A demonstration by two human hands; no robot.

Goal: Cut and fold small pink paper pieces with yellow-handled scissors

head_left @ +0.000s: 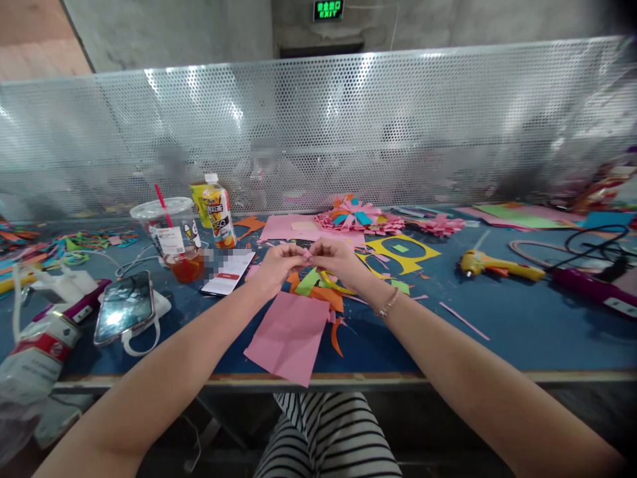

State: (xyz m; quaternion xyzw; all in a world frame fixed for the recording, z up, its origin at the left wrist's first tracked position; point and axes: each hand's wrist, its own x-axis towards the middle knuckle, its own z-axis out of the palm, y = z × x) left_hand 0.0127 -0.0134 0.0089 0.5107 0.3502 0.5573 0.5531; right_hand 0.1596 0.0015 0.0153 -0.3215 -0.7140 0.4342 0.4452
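Wall in the head view: a bare concrete wall (174, 33) with a lit green exit sign (328, 9), above a perforated metal panel (318, 133) that stands along the far side.
Tabletop: a blue tabletop (388, 348), strewn with coloured paper.
Left hand: the left hand (279, 267) has its grip closed, fingertips pinching a small pink paper piece (307, 255).
Right hand: the right hand (337, 264), with a bracelet (389, 302) at the wrist, has its grip closed on the same piece, fingertips close to those of the left.
Pink paper piece: between the two hands, over the middle of the tabletop; its exact shape is too small to tell.
Pink sheet: a creased pink sheet (288, 335) lies nearer the person, a corner over the front edge.
Scraps: green and orange scraps (331, 295) lie below the hands; a yellow cut-out sheet (425, 252) lies to the right.
Paper flower: a fringed pink flower (353, 216) with blue parts lies beyond the hands.
Drinks: a plastic cup (169, 232) with a red straw stands beside a bottle (217, 212), left of the hands.
Phones: one lit phone (231, 273) lies near the cup, another phone (124, 307) farther left.
Glue gun: a yellow glue gun (502, 267) lies on the right.
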